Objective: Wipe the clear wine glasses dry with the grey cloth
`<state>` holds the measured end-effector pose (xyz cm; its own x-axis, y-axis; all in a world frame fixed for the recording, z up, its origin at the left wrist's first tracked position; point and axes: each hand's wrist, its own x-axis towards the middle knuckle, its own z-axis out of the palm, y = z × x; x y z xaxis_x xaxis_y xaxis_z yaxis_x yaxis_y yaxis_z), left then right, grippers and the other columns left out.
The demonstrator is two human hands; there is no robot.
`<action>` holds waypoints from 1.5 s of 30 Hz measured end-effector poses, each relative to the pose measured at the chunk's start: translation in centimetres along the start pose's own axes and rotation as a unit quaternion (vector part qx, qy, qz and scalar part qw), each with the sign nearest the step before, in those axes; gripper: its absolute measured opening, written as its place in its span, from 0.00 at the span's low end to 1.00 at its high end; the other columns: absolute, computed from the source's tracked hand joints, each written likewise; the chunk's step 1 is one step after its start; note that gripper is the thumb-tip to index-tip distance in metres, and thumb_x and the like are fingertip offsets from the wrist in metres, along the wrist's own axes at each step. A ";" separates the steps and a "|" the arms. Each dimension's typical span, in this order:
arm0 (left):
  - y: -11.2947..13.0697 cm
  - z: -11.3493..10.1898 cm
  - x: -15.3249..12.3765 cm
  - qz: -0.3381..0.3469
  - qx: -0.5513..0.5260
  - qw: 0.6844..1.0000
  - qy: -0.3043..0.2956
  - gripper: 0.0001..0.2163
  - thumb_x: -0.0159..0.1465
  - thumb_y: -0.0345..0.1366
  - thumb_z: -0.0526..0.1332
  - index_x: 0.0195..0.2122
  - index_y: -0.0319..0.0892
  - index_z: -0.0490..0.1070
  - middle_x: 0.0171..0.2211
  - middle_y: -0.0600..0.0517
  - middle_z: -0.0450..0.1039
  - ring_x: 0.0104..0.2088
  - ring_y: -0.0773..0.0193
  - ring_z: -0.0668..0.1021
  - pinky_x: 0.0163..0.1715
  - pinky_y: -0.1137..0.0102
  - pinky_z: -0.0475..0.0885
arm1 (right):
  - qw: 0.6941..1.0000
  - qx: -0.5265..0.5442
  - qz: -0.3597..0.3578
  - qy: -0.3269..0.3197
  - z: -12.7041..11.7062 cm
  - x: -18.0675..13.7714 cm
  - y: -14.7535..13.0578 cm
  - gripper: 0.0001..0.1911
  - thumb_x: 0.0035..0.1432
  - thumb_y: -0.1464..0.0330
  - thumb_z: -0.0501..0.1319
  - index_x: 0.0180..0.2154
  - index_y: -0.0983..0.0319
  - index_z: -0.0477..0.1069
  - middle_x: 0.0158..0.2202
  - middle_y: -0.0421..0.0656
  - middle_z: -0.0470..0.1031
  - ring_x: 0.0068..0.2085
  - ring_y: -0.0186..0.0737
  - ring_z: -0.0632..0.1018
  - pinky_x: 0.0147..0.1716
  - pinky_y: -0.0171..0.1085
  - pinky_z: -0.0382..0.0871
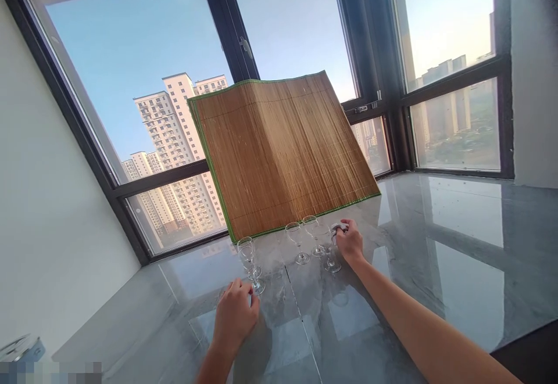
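Note:
Several clear stemmed wine glasses stand in a loose row on a glossy grey marble sill (436, 256). My right hand (349, 242) is closed around the bowl of the rightmost wine glass (330, 250). My left hand (234, 314) rests on the sill with its fingers curled at the foot of the left wine glass (249, 262). Two more glasses, a middle one (296, 242) and one behind it (313, 234), stand between my hands.
A brown bamboo mat with a green edge (279, 151) leans against the window right behind the glasses. Dark window frames (392, 105) run along the back. A white wall (47, 215) closes the left side.

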<state>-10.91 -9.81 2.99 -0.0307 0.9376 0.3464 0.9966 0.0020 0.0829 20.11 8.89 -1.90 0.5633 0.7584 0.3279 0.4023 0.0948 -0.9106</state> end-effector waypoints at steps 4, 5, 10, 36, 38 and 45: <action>4.7 -0.9 -0.3 0.089 -0.099 0.991 -0.027 0.14 0.65 0.34 0.49 0.30 0.43 0.74 0.33 0.48 0.71 0.33 0.62 0.74 0.34 0.69 0.67 | 1.000 -0.003 -0.004 -0.004 0.1 -0.1 0.0 0.17 0.58 0.68 0.54 0.49 0.62 0.68 0.39 0.48 0.79 0.39 0.44 0.78 0.34 0.34 0.65; 6.1 -0.6 -0.1 0.132 -0.138 0.980 -0.050 0.12 0.64 0.34 0.51 0.34 0.43 0.75 0.37 0.48 0.72 0.36 0.62 0.75 0.37 0.69 0.68 | 1.000 -0.004 -0.006 -0.003 0.1 -0.1 0.0 0.17 0.58 0.68 0.55 0.49 0.61 0.68 0.38 0.48 0.79 0.39 0.43 0.78 0.35 0.34 0.65; 12.8 2.9 2.5 0.250 -0.235 0.929 -0.139 0.29 0.57 0.38 0.61 0.62 0.49 0.64 0.64 0.45 0.57 0.62 0.51 0.64 0.61 0.60 0.61 | 1.000 -0.014 -0.012 0.002 0.1 0.0 0.1 0.17 0.58 0.70 0.54 0.50 0.62 0.68 0.38 0.48 0.79 0.39 0.43 0.78 0.36 0.35 0.64; -1.2 0.7 -4.0 0.077 -0.177 0.969 -0.154 0.26 0.63 0.39 0.53 0.62 0.42 0.65 0.66 0.48 0.59 0.65 0.53 0.61 0.66 0.60 0.55 | 0.999 -0.036 -0.020 -0.034 -0.1 -0.1 0.5 0.20 0.58 0.67 0.53 0.52 0.63 0.68 0.38 0.49 0.79 0.38 0.44 0.78 0.34 0.35 0.63; -2.3 0.9 -4.0 0.069 -0.172 0.971 -0.152 0.27 0.62 0.39 0.53 0.64 0.42 0.63 0.67 0.49 0.57 0.66 0.54 0.60 0.66 0.59 0.54 | 0.999 -0.036 -0.023 -0.033 0.1 -0.1 0.7 0.19 0.58 0.68 0.54 0.51 0.62 0.68 0.38 0.49 0.79 0.38 0.43 0.78 0.34 0.35 0.62; -2.4 1.0 -4.9 0.025 -0.128 0.985 -0.113 0.23 0.63 0.41 0.54 0.59 0.48 0.67 0.65 0.49 0.60 0.65 0.52 0.61 0.65 0.56 0.55 | 0.999 -0.037 -0.029 -0.027 0.1 -0.1 0.7 0.19 0.58 0.68 0.54 0.51 0.62 0.68 0.40 0.49 0.79 0.38 0.43 0.78 0.34 0.35 0.62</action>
<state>-13.13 -14.03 0.17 0.0651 0.9876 0.1426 0.9432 -0.1075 0.3145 20.29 8.89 -2.60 0.4991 0.7868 0.3632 0.4855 0.0932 -0.8692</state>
